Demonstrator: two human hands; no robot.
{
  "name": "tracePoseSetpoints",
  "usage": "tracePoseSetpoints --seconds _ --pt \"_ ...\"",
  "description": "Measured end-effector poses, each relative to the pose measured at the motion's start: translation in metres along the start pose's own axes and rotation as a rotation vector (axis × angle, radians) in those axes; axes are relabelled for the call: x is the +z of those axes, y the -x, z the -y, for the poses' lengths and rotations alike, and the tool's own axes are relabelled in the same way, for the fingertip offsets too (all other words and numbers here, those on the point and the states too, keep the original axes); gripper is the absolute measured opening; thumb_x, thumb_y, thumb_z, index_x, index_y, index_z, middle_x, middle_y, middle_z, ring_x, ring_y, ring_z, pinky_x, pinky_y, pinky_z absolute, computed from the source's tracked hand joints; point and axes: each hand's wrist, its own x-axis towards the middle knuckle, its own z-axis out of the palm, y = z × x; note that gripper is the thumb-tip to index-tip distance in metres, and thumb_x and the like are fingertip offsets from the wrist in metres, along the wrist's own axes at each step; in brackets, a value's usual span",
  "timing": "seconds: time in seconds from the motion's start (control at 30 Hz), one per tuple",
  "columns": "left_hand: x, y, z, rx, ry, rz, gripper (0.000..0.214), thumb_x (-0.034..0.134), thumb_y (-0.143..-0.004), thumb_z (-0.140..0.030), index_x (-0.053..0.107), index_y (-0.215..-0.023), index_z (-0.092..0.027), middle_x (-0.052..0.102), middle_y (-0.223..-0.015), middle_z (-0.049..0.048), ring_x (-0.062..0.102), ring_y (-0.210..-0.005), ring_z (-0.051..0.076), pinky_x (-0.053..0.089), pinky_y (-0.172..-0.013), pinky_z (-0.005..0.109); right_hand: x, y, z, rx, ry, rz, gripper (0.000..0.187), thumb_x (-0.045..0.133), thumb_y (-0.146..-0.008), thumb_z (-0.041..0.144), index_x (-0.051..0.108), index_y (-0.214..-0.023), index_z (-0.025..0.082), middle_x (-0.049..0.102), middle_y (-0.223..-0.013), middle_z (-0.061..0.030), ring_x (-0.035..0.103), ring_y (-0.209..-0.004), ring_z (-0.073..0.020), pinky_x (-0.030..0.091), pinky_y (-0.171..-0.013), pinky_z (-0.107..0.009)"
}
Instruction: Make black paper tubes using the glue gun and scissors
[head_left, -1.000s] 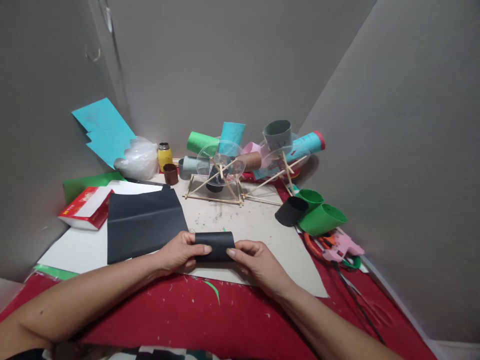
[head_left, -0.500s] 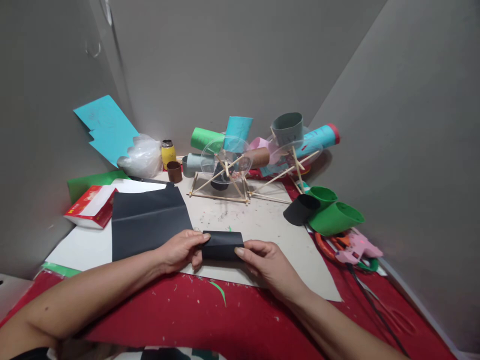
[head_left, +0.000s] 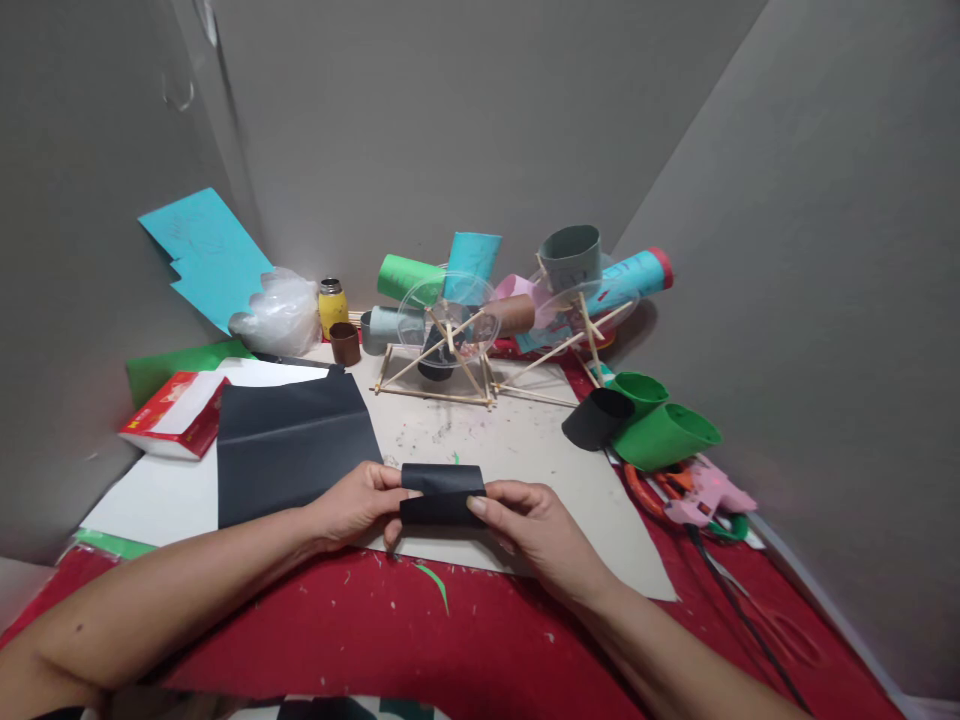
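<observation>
Between my hands, above the near edge of the pale board (head_left: 517, 540), is a curled strip of black paper (head_left: 442, 508). My left hand (head_left: 362, 505) grips its left end, the thumb tucked in between the upper and lower layers. At the right end my right hand (head_left: 521, 515) pinches the lower flap, thumb in front and fingers behind. A slit shows between the two layers. Left of my hands lies a large creased sheet of black paper (head_left: 296, 440).
Behind stands a stick frame (head_left: 435, 398) with a clear disc and coloured paper tubes. Black (head_left: 598, 420) and green paper tubes (head_left: 660, 438) lie at right, near a pink glue gun (head_left: 712, 490). A red and white packet (head_left: 176, 415) and a plastic bag (head_left: 281, 315) are at left.
The black roll has come partly open along its front, its flap now apart from the upper layer. My left thumb has moved from on top of it into the gap.
</observation>
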Motion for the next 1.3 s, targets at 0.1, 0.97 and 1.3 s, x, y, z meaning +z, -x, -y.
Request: tracePoseSetpoints --seconds 0.1,0.97,1.3 --pt "0.002 0.002 -0.001 0.019 -0.057 -0.025 0.037 0.072 -0.073 -0.047 0.062 -0.062 -0.013 0.054 -0.038 -0.003 0.046 -0.035 0.006 0.033 -0.044 0.018 -0.001 0.0 -0.001 0.018 -0.01 0.015 0.041 0.076 -0.069 0.051 0.058 -0.062 0.015 0.037 -0.042 0.0085 0.025 -0.041 -0.0046 0.015 -0.041 -0.021" --pt "0.001 -0.004 0.004 0.019 -0.075 -0.152 0.036 0.067 -0.075 -0.047 0.067 -0.069 -0.011 0.056 -0.04 -0.0017 0.045 -0.036 0.007 0.033 -0.048 0.02 -0.029 0.019 0.015 -0.033 0.364 -0.117 0.035 0.064 -0.078 0.047 0.072 -0.093 0.016 0.065 -0.07 -0.0032 0.051 -0.056 -0.0138 0.04 -0.054 -0.026" --pt "0.001 -0.007 -0.002 -0.052 -0.129 -0.156 0.037 0.068 -0.076 -0.049 0.068 -0.07 -0.013 0.055 -0.04 -0.0027 0.048 -0.04 0.007 0.032 -0.048 0.018 -0.175 0.091 -0.009 0.062 1.135 -0.836 0.046 0.05 -0.079 0.053 0.072 -0.097 0.016 0.072 -0.099 -0.0131 0.065 -0.075 -0.0271 0.047 -0.07 -0.038"
